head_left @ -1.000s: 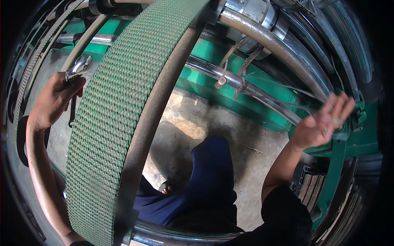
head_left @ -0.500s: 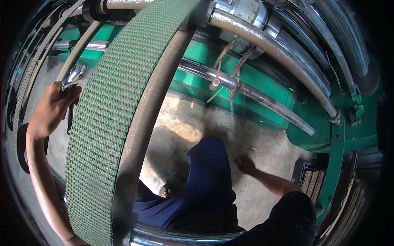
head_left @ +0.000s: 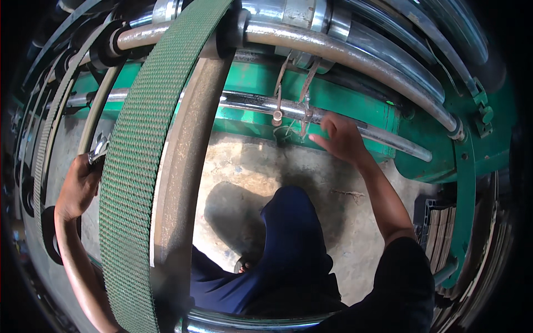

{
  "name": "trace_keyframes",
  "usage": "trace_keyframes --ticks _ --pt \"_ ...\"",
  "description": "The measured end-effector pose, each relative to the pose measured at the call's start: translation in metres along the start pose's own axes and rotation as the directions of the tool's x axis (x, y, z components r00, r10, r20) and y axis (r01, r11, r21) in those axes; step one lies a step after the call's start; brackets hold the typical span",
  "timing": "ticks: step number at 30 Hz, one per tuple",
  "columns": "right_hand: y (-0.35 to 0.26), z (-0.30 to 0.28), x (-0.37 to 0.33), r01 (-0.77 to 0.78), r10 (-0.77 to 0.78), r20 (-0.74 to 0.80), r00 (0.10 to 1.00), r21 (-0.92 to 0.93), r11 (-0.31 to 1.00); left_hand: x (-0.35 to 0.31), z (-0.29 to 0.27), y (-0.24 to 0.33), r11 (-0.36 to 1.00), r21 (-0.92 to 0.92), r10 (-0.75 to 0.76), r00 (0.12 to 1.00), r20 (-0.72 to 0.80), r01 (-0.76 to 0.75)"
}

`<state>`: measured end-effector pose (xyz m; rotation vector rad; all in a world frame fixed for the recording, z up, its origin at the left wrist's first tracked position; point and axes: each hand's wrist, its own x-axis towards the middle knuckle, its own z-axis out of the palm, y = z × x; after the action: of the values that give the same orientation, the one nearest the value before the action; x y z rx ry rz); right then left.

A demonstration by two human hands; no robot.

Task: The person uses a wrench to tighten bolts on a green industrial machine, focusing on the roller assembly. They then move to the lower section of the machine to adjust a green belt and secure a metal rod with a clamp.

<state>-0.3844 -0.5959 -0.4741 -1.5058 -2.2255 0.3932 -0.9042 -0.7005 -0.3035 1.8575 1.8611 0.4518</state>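
Note:
My left hand (head_left: 80,186) is closed around a shiny metal tool (head_left: 99,149) left of the wide green woven belt (head_left: 139,122). Only the tool's bright upper end shows, so its exact kind is unclear. On the belt's other side, my right hand (head_left: 340,139) is raised just in front of a round steel bar (head_left: 377,133). Its thumb stands away from the loosely bent fingers, and nothing shows in it. Beside it, worn strips (head_left: 307,83) hang down to the bar, and a small bolt-like fitting (head_left: 277,116) sits further left.
A brownish beam (head_left: 189,139) runs along the belt's right side. Above are a long rusty shaft (head_left: 355,44) and shiny rollers. A green machine frame (head_left: 465,222) stands at right, near stacked cardboard (head_left: 441,236). My knee (head_left: 291,222) is over the concrete floor (head_left: 355,244).
My right hand has risen from low over the floor to the steel bar. My left hand, still holding the metal tool, sits lower in view. The whole view has shifted somewhat.

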Motion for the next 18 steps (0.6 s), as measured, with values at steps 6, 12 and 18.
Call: trace_keyframes --ticks 6,12,18 --pt "0.020 0.002 0.013 0.044 -0.034 -0.118 0.992 0.083 0.996 0.020 0.015 -0.008 0.997 -0.074 -0.004 1.000 -0.013 0.003" --pt "0.026 0.005 0.018 0.025 0.006 -0.143 0.990 0.218 0.976 0.019 0.017 -0.012 0.994 -0.109 -0.027 1.000 -0.009 0.026" --pt "0.039 0.015 0.017 0.057 -0.006 -0.272 0.962 0.182 0.982 0.025 0.019 -0.019 0.995 -0.102 0.013 1.000 0.010 -0.012"
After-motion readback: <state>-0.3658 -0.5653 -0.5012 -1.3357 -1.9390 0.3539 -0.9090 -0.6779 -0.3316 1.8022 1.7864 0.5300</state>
